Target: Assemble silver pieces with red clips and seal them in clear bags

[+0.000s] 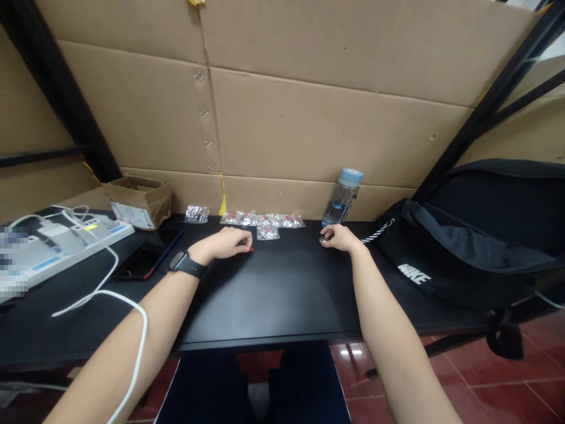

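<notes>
My left hand, with a black watch on its wrist, is low over the black table. Its fingers are pinched on a small red piece, too small to name. To the right, my right hand is closed on a small shiny piece, partly hidden by the fingers. Between and behind the hands lies a row of small clear plastic packets with silvery and red contents. One packet lies in front of that row, and a silvery packet lies apart to its left.
A water bottle with a blue lid stands behind my right hand. At right is a black backpack. On the left are an open cardboard box, a phone and a power strip; a white cable crosses my left forearm.
</notes>
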The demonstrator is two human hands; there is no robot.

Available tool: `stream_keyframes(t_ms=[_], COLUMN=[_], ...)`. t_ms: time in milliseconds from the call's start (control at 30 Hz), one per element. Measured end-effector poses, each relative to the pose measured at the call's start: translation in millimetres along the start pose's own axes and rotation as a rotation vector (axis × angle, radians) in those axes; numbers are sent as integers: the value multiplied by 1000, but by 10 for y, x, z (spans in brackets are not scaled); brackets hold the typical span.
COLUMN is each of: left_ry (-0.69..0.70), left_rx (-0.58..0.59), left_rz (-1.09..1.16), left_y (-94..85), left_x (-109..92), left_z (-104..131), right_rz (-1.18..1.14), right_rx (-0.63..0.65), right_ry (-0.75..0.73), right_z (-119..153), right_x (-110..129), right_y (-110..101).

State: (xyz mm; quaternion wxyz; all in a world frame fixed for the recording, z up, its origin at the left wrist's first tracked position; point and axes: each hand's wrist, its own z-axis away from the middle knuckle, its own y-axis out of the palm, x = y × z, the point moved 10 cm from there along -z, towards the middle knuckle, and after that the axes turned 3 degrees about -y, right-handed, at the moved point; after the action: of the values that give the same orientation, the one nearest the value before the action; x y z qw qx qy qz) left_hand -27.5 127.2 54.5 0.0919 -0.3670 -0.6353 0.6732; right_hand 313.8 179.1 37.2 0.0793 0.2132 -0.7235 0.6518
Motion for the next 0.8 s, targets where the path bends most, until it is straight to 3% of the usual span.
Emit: stream_keyframes(t_ms=[200, 433, 567, 800], left_ry=[59, 3, -8, 21], left_rx=[-234, -479, -558, -613], left_rz=[76, 251, 263, 271], left_y=[-251, -471, -500, -451], left_x=[-161, -79, -39, -229], left_z=[-3, 51, 46, 47], right_rz=[-129, -731, -944, -1174], right_rx=[-142, -301, -225, 74], right_ry=[-43, -214, -274, -295], right_z=[-9, 13, 53, 182], right_x=[62, 389, 773, 1535], right_y=[-124, -339, -214, 386])
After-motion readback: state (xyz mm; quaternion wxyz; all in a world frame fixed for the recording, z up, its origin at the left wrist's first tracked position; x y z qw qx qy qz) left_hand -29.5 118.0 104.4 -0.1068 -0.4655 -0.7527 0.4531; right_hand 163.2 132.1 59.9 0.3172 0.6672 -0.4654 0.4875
